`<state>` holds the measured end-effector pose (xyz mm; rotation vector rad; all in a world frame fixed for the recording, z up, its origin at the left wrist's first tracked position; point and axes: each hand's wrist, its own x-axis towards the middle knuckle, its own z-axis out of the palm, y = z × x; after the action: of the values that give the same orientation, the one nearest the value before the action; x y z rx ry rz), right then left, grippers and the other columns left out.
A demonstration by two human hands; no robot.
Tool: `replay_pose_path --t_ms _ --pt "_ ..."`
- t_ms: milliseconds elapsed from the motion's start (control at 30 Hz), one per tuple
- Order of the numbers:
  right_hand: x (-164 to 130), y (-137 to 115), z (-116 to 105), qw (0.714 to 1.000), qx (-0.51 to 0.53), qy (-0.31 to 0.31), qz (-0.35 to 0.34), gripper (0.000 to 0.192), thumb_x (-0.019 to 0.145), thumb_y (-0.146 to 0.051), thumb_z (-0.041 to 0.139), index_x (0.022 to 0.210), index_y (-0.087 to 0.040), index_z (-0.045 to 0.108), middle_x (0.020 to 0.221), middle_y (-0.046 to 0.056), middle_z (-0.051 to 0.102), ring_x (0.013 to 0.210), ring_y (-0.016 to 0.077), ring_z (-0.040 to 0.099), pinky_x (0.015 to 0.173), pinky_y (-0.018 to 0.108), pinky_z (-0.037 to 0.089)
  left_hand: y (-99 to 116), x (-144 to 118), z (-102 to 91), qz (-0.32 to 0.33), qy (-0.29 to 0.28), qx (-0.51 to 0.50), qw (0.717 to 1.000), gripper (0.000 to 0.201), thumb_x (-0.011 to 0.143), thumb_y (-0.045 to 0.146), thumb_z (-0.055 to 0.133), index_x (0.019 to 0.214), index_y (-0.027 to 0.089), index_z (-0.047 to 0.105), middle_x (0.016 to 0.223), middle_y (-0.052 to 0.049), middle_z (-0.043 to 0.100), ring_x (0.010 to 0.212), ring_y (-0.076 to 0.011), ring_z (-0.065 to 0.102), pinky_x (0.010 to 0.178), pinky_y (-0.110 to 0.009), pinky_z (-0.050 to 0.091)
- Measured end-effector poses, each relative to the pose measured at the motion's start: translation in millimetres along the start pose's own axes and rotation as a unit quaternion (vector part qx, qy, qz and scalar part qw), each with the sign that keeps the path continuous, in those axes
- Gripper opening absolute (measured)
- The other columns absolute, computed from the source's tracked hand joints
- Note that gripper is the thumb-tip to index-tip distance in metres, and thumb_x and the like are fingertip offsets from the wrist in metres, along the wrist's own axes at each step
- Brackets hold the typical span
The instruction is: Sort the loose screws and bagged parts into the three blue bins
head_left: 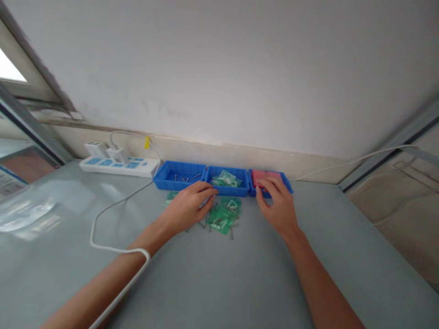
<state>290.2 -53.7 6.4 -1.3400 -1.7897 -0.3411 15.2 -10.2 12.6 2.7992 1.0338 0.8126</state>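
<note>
My left hand (190,204) hovers in front of the middle blue bin (228,191), its fingers bent and the thumb a little apart from them, with nothing visible between. Below and beside it lies a heap of green plastic packets (222,218) with loose screws (232,234) around it. My right hand (278,205) reaches into the right blue bin (288,183), its thumb and fingertips closing at the edge of a flat red packet (264,175). The fingers partly hide that packet. Several green-and-clear packets (226,178) fill the middle bin.
A left blue bin (178,184) holds a few screws. Behind it stands a white power strip (120,168) with plugged-in chargers. A white cable (120,250) runs across the grey table (219,283) and over my left forearm. Clear plastic (25,212) lies at the far left. A wall closes off the back.
</note>
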Motion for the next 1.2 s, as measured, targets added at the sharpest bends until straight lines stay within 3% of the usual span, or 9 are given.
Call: replay_pose_path --t_ms 200,333,500,633,767,900,1000,1100,1200 --pt "-10 -49 9 0.974 0.038 -0.217 -0.041 0.028 0.093 -0.047 0.066 0.103 -0.022 0.072 0.094 0.007 0.071 0.084 0.0225 0.069 0.078 0.035 0.055 -23 -30 -12.7 -0.056 -0.031 0.030 0.997 0.028 0.097 0.024 0.051 0.111 0.020 0.076 0.105 -0.009 0.072 0.096 -0.0240 0.069 0.087 -0.036 0.059" --pt "-15 -56 17 0.965 0.013 -0.260 -0.026 0.041 0.080 -0.055 0.080 0.101 -0.021 0.070 0.096 0.007 0.067 0.091 0.0264 0.067 0.079 0.037 0.055 -21 -29 -13.6 -0.061 -0.048 0.030 0.997 0.025 0.097 0.022 0.054 0.108 0.019 0.075 0.102 -0.010 0.073 0.096 -0.0245 0.068 0.086 -0.036 0.058" --pt "-16 -54 24 0.965 0.111 -0.236 0.033 0.027 0.083 -0.043 0.079 0.088 -0.023 0.062 0.091 0.004 0.065 0.087 0.0228 0.065 0.078 0.034 0.052 0 -24 -10.0 -0.044 -0.050 -0.003 0.998 0.025 0.099 0.022 0.053 0.113 0.019 0.073 0.106 -0.010 0.072 0.104 -0.0252 0.067 0.092 -0.038 0.056" --pt "-13 -59 26 0.928 0.278 -0.175 0.176 0.032 0.081 -0.044 0.079 0.083 -0.023 0.055 0.074 -0.002 0.064 0.064 0.0160 0.061 0.058 0.027 0.048 16 -19 -7.2 -0.087 0.015 -0.110 0.990 0.030 0.104 0.030 0.048 0.117 0.019 0.072 0.110 -0.008 0.075 0.103 -0.0235 0.069 0.094 -0.037 0.056" --pt "-8 -63 26 0.840 0.429 -0.126 0.309 0.043 0.070 -0.047 0.087 0.093 -0.024 0.060 0.076 0.000 0.074 0.060 0.0181 0.067 0.053 0.029 0.054 25 -14 -1.4 -0.153 0.060 -0.292 0.942 0.025 0.097 0.036 0.060 0.108 0.018 0.074 0.095 -0.005 0.078 0.083 -0.0186 0.073 0.075 -0.028 0.058" --pt "-3 -61 24 0.807 0.473 -0.114 0.334 0.045 0.066 -0.046 0.089 0.098 -0.023 0.067 0.078 0.002 0.077 0.058 0.0187 0.069 0.052 0.031 0.057 30 -10 6.1 -0.213 0.078 -0.424 0.877 0.024 0.093 0.038 0.064 0.097 0.016 0.072 0.080 -0.004 0.077 0.074 -0.0185 0.073 0.068 -0.027 0.059" --pt "-3 -59 26 0.815 0.470 -0.091 0.328 0.042 0.069 -0.045 0.087 0.099 -0.023 0.068 0.077 0.001 0.077 0.052 0.0165 0.066 0.049 0.030 0.055 31 -9 9.8 -0.234 0.108 -0.425 0.868 0.027 0.093 0.040 0.064 0.104 0.016 0.073 0.090 -0.005 0.079 0.079 -0.0196 0.075 0.073 -0.029 0.061" --pt "-4 -54 28 0.852 0.422 -0.013 0.310 0.037 0.075 -0.045 0.083 0.100 -0.022 0.070 0.078 0.002 0.076 0.054 0.0165 0.065 0.051 0.031 0.055 28 -10 12.2 -0.216 0.142 -0.295 0.920 0.026 0.097 0.035 0.059 0.111 0.019 0.074 0.104 -0.006 0.079 0.087 -0.0202 0.074 0.083 -0.034 0.061" --pt "0 -48 30 0.913 0.304 0.078 0.262 0.029 0.086 -0.044 0.073 0.104 -0.022 0.073 0.095 0.007 0.078 0.070 0.0200 0.071 0.066 0.037 0.060 23 -13 15.1 -0.131 0.148 -0.141 0.970 0.026 0.100 0.029 0.054 0.114 0.019 0.073 0.111 -0.008 0.076 0.104 -0.0237 0.068 0.097 -0.042 0.057"
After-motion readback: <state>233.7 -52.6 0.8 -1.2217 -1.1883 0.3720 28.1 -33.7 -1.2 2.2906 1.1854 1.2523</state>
